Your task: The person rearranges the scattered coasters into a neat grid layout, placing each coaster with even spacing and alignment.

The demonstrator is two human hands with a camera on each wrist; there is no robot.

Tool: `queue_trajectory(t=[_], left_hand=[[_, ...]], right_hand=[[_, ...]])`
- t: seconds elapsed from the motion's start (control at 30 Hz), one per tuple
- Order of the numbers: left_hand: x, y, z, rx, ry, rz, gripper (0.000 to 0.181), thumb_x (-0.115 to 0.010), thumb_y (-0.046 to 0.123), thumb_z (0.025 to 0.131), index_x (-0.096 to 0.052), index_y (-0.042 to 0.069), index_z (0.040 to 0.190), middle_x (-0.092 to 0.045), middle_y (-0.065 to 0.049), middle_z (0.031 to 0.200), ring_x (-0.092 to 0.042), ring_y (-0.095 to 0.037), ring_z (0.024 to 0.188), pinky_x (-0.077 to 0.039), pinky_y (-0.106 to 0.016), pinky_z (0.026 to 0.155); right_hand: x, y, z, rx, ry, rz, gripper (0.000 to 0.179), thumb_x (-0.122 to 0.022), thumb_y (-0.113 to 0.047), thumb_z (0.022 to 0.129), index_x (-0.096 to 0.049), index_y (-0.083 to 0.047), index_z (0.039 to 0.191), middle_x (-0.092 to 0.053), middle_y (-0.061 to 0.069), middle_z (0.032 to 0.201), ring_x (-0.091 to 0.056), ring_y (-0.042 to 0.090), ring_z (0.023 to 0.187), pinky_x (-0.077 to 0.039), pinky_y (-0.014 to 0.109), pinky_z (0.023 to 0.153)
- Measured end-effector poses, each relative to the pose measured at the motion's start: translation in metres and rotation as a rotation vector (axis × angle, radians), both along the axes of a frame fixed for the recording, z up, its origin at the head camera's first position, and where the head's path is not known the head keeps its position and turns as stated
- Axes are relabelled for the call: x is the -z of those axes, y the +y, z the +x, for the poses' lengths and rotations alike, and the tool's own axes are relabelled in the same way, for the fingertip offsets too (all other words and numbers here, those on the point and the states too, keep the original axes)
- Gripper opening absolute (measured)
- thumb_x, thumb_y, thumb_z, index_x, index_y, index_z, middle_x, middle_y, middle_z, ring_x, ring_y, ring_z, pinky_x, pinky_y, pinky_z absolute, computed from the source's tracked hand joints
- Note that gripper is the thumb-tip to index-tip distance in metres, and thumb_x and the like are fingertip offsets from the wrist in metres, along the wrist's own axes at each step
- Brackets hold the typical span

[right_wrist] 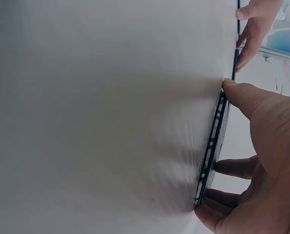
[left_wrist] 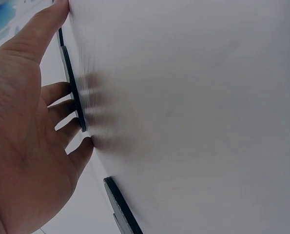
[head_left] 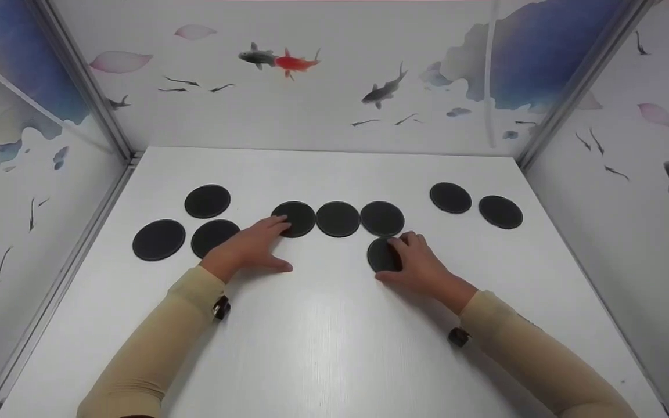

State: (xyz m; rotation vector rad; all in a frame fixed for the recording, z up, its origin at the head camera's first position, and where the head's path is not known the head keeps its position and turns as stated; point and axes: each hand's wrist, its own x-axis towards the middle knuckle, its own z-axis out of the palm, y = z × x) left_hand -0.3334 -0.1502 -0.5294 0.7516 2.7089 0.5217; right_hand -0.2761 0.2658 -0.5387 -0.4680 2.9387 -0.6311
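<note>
Beige sleeves [head_left: 157, 348] reach over the white tabletop [head_left: 311, 348]. Black, thin and round, the near disc [head_left: 382, 255] sits within the right hand [head_left: 421, 267], its edge gripped between thumb and fingers. Loosely spread, the left hand [head_left: 250, 247] rests fingertips on the left disc [head_left: 301, 220]; the adjoining middle disc [head_left: 338, 219] lies between the hands, the right disc [head_left: 382, 219] just beyond the right hand's fingers. Three more discs [head_left: 159, 240] lie left of the left hand, two others [head_left: 450, 198] beyond and right of the right hand.
</note>
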Motion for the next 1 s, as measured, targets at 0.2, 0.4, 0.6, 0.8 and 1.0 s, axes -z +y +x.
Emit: queue_trajectory(t=[0.2,0.4,0.6,0.8,1.0], left_hand=[[-0.003,0.001,0.003,-0.001,-0.004,0.018,0.106,-0.086,0.057,0.092,-0.037,0.007,0.172,-0.024,-0.011,0.183,-0.021,-0.037,0.168,-0.026,-0.055,0.133],[-0.004,0.001,0.004,0.001,-0.006,0.010,0.106,-0.086,0.056,0.092,-0.037,0.007,0.172,-0.024,-0.012,0.183,-0.020,-0.037,0.168,-0.026,-0.055,0.133],[-0.001,0.002,0.001,-0.007,0.001,-0.011,0.107,-0.085,0.060,0.092,-0.036,0.008,0.173,-0.024,-0.010,0.183,-0.020,-0.035,0.169,-0.026,-0.054,0.133],[0.001,0.001,0.000,0.000,0.003,-0.002,0.108,-0.085,0.060,0.092,-0.037,0.007,0.172,-0.024,-0.012,0.183,-0.020,-0.037,0.168,-0.026,-0.055,0.133],[0.002,0.001,0.000,-0.008,-0.002,-0.014,0.108,-0.084,0.061,0.092,-0.036,0.010,0.173,-0.024,-0.009,0.183,-0.019,-0.034,0.169,-0.026,-0.055,0.133]], right_hand=[[-0.002,0.008,-0.005,-0.002,-0.023,-0.040,0.099,-0.085,-0.067,0.090,-0.054,-0.006,0.161,-0.050,0.021,0.149,-0.049,0.037,0.135,-0.050,0.055,0.112],[-0.012,0.029,-0.020,0.006,0.024,-0.081,0.086,-0.079,-0.063,0.097,-0.060,0.001,0.152,-0.057,0.025,0.146,-0.053,0.043,0.138,-0.047,0.059,0.117],[-0.017,0.071,-0.044,0.130,0.138,-0.155,0.063,-0.077,-0.042,0.105,-0.064,0.007,0.142,-0.061,0.028,0.142,-0.056,0.048,0.137,-0.045,0.062,0.117],[-0.016,0.130,-0.062,0.281,0.209,-0.195,0.054,-0.073,-0.029,0.109,-0.062,0.012,0.142,-0.060,0.033,0.140,-0.059,0.050,0.129,-0.047,0.064,0.112],[-0.008,0.186,-0.073,0.415,0.259,-0.202,0.061,-0.072,-0.031,0.108,-0.057,0.016,0.144,-0.053,0.038,0.142,-0.048,0.055,0.138,-0.040,0.067,0.118]])
